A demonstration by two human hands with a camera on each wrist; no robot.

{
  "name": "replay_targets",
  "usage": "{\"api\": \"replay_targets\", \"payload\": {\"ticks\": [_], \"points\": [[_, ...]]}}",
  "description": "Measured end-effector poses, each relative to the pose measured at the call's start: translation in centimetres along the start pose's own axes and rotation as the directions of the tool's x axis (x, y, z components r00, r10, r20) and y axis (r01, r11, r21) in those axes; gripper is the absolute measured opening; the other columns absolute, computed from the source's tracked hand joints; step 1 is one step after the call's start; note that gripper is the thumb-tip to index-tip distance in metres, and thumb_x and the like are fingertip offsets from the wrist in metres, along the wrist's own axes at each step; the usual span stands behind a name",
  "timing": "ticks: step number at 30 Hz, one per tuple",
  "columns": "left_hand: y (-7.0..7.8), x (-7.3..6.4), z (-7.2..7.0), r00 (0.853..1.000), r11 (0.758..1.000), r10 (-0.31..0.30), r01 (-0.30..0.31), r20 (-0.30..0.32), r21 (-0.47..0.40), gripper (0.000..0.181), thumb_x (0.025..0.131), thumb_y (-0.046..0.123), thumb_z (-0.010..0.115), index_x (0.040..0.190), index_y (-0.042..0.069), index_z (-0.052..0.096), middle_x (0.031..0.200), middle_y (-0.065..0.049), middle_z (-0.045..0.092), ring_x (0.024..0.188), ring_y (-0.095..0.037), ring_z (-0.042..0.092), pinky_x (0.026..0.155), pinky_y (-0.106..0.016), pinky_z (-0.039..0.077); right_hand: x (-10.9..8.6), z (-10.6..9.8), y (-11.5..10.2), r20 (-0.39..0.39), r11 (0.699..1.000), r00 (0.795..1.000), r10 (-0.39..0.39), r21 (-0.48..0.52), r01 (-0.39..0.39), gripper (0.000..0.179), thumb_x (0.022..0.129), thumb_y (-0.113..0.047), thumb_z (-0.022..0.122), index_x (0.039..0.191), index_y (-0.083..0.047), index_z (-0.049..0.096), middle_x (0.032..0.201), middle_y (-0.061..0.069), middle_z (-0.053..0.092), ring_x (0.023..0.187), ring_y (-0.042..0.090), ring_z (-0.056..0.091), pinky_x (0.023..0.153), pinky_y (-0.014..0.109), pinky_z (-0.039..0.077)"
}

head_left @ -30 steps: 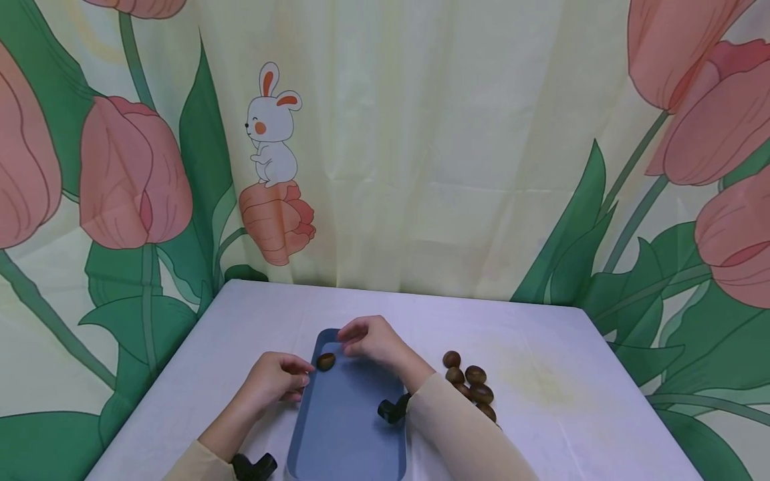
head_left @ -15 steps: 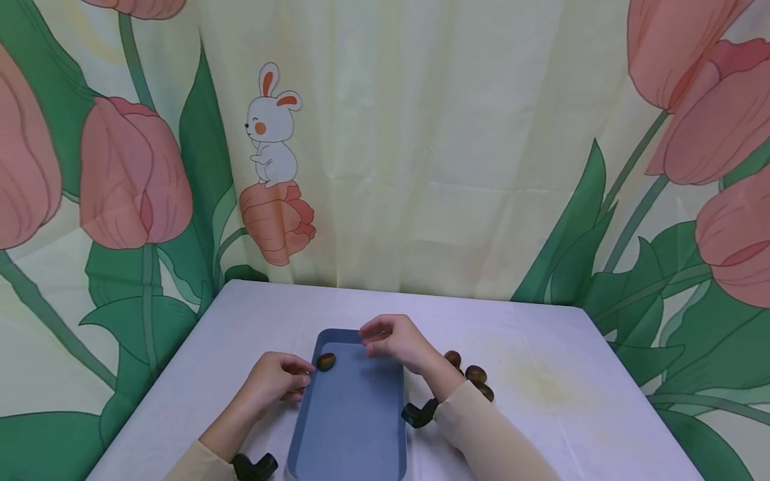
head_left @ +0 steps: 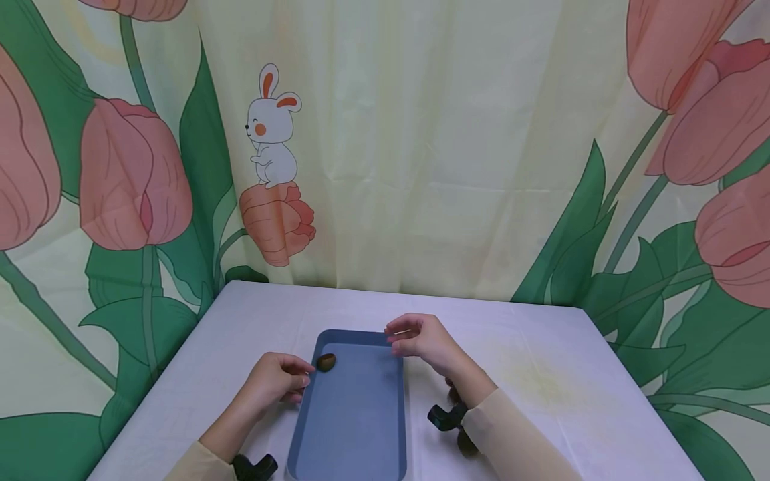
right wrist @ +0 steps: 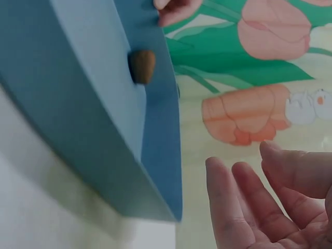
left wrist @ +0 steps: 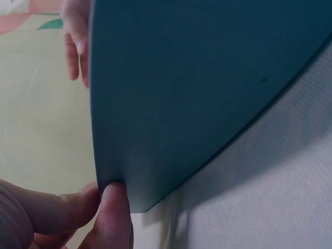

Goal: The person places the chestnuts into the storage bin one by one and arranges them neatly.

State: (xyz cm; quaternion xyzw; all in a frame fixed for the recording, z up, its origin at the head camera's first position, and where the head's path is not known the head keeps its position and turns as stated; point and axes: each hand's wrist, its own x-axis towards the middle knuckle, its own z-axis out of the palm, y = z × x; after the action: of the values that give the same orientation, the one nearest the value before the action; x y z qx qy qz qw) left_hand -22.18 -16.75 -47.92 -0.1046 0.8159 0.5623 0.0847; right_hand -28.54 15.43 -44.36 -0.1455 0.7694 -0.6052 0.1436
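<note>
A blue-grey rectangular tray (head_left: 355, 407) lies on the white-covered table. One brown chestnut (head_left: 326, 363) sits inside it by the far left corner, also seen in the right wrist view as a brown lump (right wrist: 142, 66) against the wall. My left hand (head_left: 275, 381) pinches the tray's left rim beside that chestnut; the left wrist view has a fingertip (left wrist: 114, 199) against the outer wall and the thumb at the rim. My right hand (head_left: 421, 337) is raised at the tray's far right corner, fingers apart and holding nothing.
More chestnuts (head_left: 466, 443) lie on the table right of the tray, mostly hidden under my right forearm. A black wrist camera (head_left: 446, 417) sticks out by the right sleeve, another (head_left: 255, 467) by the left. Behind the table (head_left: 541, 374) hangs a tulip-and-rabbit curtain (head_left: 421, 133).
My right hand has moved right, from over the tray near the chestnut to its far right corner, and its forearm now covers most of the loose chestnuts. The left hand stays put.
</note>
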Motion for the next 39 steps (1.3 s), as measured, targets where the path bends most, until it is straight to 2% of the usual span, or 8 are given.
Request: {"api": "replay_targets", "payload": {"ticks": [10,20,29,34,39], "points": [[0.0,0.0,0.0,1.0,1.0,0.007,-0.007,0.009,0.0,0.016,0.091,-0.009,0.077,0.105,-0.001,0.082,0.095,-0.013,0.076,0.069,-0.017,0.07,0.06,-0.032,0.064,-1.4,-3.5,0.6,-0.069,0.999,0.997,0.026,-0.023,-0.028,0.038,0.095,0.002,0.074,0.133,0.004,0.069,0.139,0.032,0.067,0.126,0.046,0.07,0.09,0.04,0.068],[0.0,0.0,0.0,1.0,1.0,0.004,-0.004,0.008,0.007,0.017,0.092,-0.009,0.076,0.105,-0.001,0.082,0.094,-0.012,0.074,0.07,-0.017,0.069,0.061,-0.032,0.065,-2.6,-6.0,1.0,-0.166,0.993,0.984,0.065,-0.085,-0.08,0.036,0.097,-0.001,0.073,0.133,0.0,0.07,0.139,0.028,0.069,0.125,0.042,0.072,0.091,0.04,0.067],[0.1,0.0,-0.1,1.0,1.0,-0.002,0.002,0.007,0.008,0.017,0.091,-0.009,0.076,0.106,-0.001,0.082,0.095,-0.013,0.074,0.07,-0.017,0.068,0.061,-0.032,0.065,-3.5,-8.1,1.9,-0.191,0.981,0.978,0.088,-0.153,-0.118,0.037,0.098,-0.002,0.071,0.135,0.0,0.069,0.14,0.027,0.069,0.128,0.042,0.07,0.097,0.041,0.066],[0.0,0.0,0.0,1.0,1.0,-0.01,0.01,0.008,0.001,0.018,0.091,-0.009,0.077,0.106,-0.001,0.082,0.095,-0.013,0.074,0.07,-0.017,0.069,0.061,-0.032,0.065,-4.0,-9.2,2.2,-0.228,0.968,0.968,0.108,-0.199,-0.155,0.037,0.099,-0.004,0.072,0.136,-0.001,0.069,0.14,0.024,0.069,0.129,0.04,0.07,0.102,0.045,0.064],[0.1,0.0,-0.1,1.0,1.0,-0.012,0.012,0.01,0.002,0.018,0.091,-0.009,0.077,0.106,-0.001,0.082,0.095,-0.013,0.074,0.07,-0.017,0.069,0.061,-0.032,0.065,-4.2,-9.9,2.8,-0.245,0.94,0.96,0.138,-0.272,-0.205,0.035,0.099,-0.006,0.073,0.134,-0.003,0.07,0.137,0.022,0.072,0.123,0.034,0.073,0.106,0.05,0.061]]}}
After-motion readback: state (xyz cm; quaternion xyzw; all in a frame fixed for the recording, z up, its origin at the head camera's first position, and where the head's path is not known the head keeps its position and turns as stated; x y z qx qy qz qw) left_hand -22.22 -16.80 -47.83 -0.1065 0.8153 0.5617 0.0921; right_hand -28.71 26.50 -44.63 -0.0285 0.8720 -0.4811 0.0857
